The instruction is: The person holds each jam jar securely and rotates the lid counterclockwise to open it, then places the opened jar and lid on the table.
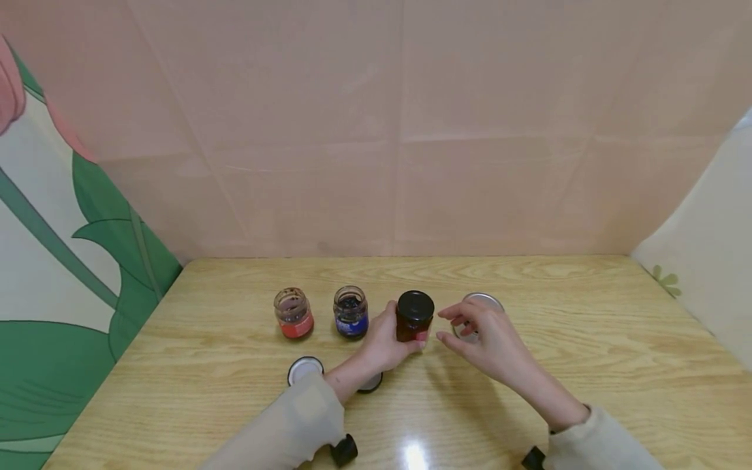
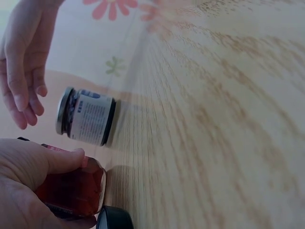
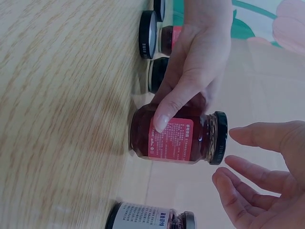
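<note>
A strawberry jam jar [image 3: 167,136] with a red label has its black lid [image 1: 416,305] on. My left hand [image 1: 388,339] grips this jar round its side, the thumb lying across the label in the right wrist view. Just right of the lid, my right hand [image 1: 490,336] holds nothing, its fingers loosely bent and spread. A small gap shows between those fingertips and the lid in the right wrist view. Behind the right hand stands another jar [image 2: 90,117] with a white label and a silver-toned lid [image 1: 484,301], partly hidden in the head view.
To the left stand two lidless jars, one with a red label [image 1: 296,324] and one with a blue label [image 1: 352,324]. Nearer the front, one lid [image 1: 305,369] lies inner side up, and another lid [image 1: 371,384] is partly hidden under the left wrist. The wooden table [image 1: 194,365] meets a cloth-covered backdrop.
</note>
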